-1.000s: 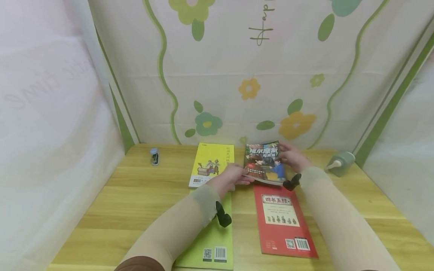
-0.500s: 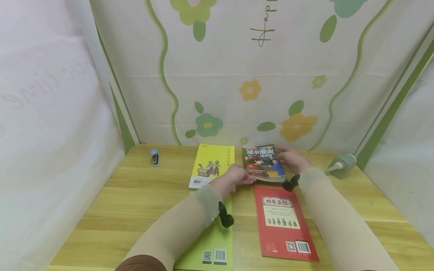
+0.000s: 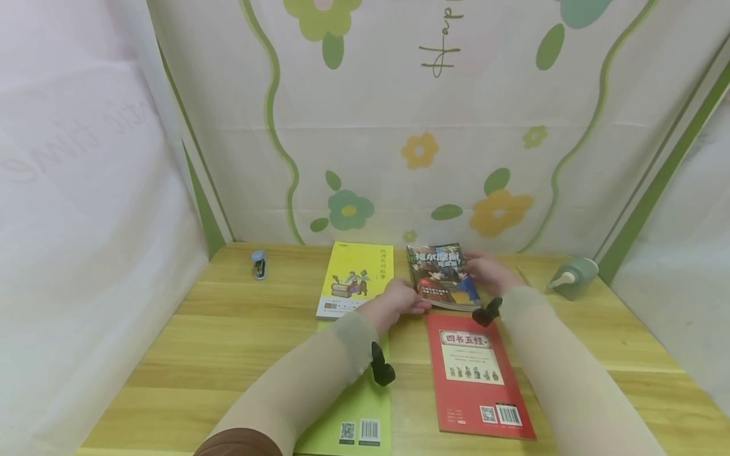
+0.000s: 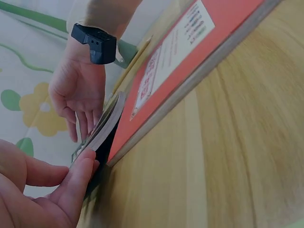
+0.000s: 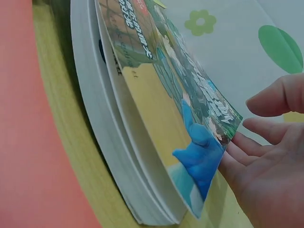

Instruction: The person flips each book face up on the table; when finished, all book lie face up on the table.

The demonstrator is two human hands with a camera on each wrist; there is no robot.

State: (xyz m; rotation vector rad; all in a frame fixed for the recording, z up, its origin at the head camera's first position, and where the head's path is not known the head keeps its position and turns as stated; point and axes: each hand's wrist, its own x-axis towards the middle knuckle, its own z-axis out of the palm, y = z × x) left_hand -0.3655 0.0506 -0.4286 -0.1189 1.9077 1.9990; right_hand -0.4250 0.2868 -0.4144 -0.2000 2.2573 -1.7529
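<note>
A comic-style book (image 3: 439, 278) with a dark, colourful cover lies at the back of the table, between my hands. My left hand (image 3: 402, 297) pinches its near left corner between thumb and fingers, and in the left wrist view the page edge (image 4: 107, 128) tilts up off the wood. Along the right edge, the fingers of my right hand (image 3: 487, 272) touch the cover; the right wrist view has that thumb (image 5: 273, 97) standing apart from the book. Close in front lies a red book (image 3: 476, 380), back cover up.
To the left, a yellow book (image 3: 356, 278) lies behind a lime-green book (image 3: 356, 405), partly under my left forearm. A small stapler (image 3: 259, 264) stands back left. A grey-green bottle with a nozzle (image 3: 576, 278) lies back right, near a thin wooden stick (image 4: 130, 66).
The comic-style book has come down and slightly left, leaving a gap behind the red book. Both hands moved with it, and the right hand has shifted a little lower along its edge.
</note>
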